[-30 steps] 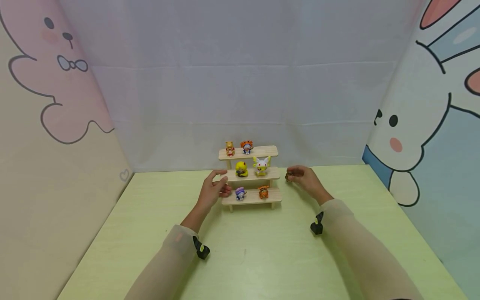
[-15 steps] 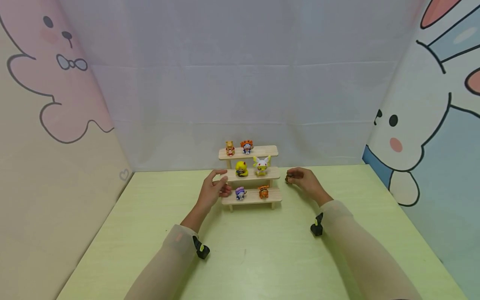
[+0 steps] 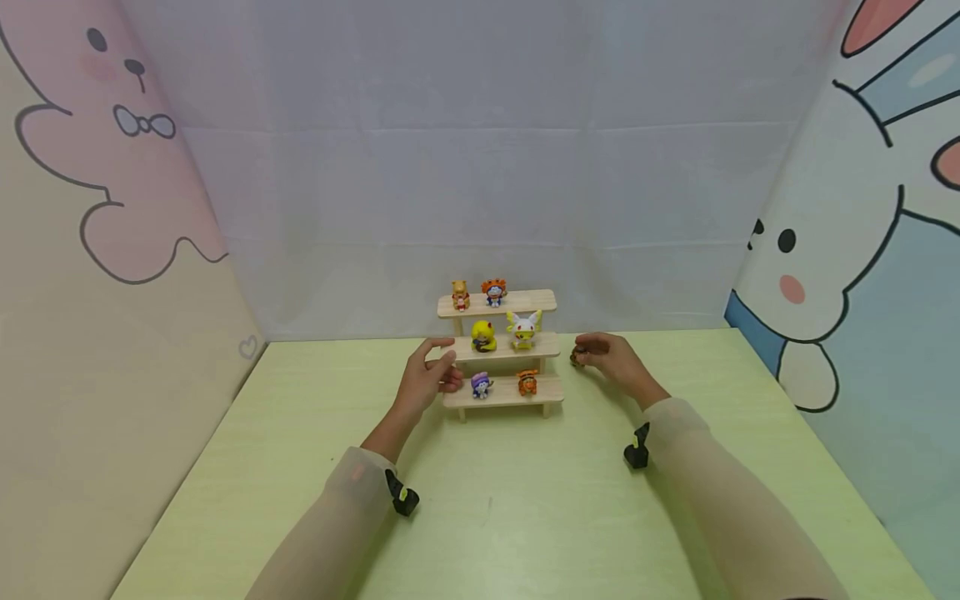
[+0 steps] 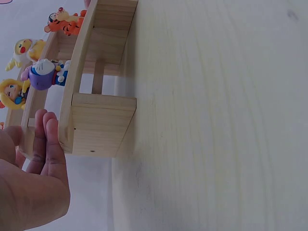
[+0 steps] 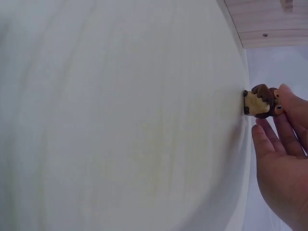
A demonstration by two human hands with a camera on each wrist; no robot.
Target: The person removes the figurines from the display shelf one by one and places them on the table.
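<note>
Beside the right end of a three-tier wooden shelf [image 3: 491, 350], my right hand [image 3: 617, 364] pinches a small brown owl figurine [image 5: 262, 101] by its head. The owl has orange-rimmed eyes and a cream belly; its feet are at the table surface. My left hand [image 3: 422, 383] is at the shelf's left end, its fairly straight fingers [image 4: 54, 149] against or very close to the tier ends. On the bottom tier stand a purple-hatted figurine [image 3: 481, 385] and an orange tiger figurine [image 3: 527, 382]. The middle tier bears a yellow-haired figurine [image 3: 483, 337] and a white-hooded yellow figurine [image 3: 523, 330].
Two more figurines stand on the top tier: a yellow bear [image 3: 461, 296] and an orange-maned one [image 3: 494, 292]. The shelf stands near the back of a pale wood-grain table [image 3: 491, 533]. A white backdrop [image 3: 480, 167] rises behind, with cartoon-printed panels at both sides.
Both hands keep nearly the same places. The owl figurine stays pinched in the right hand, and the view shifts only slightly.
</note>
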